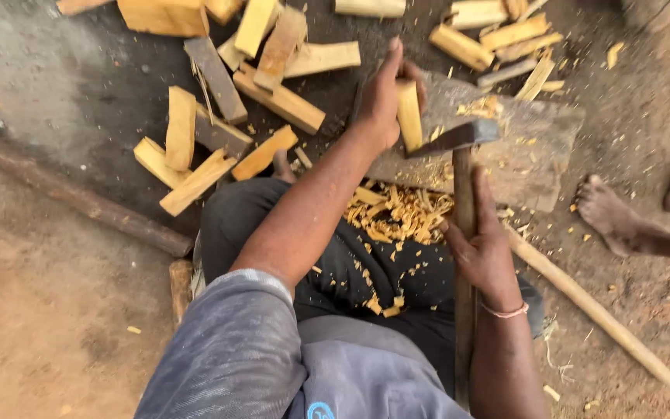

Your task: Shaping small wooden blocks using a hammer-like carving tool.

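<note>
left hand (381, 97): clasps upright yellow wood billet (409, 115) on flat grey block (529, 147) | right hand (481, 248): wraps adze (459, 138) handle, dark iron blade against billet | curled shavings (397, 213) on lap

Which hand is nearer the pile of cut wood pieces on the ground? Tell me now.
Left. The left hand holds a wood block upright just beside the pile of cut wood pieces. The right hand grips the axe handle, closer to the lap.
</note>
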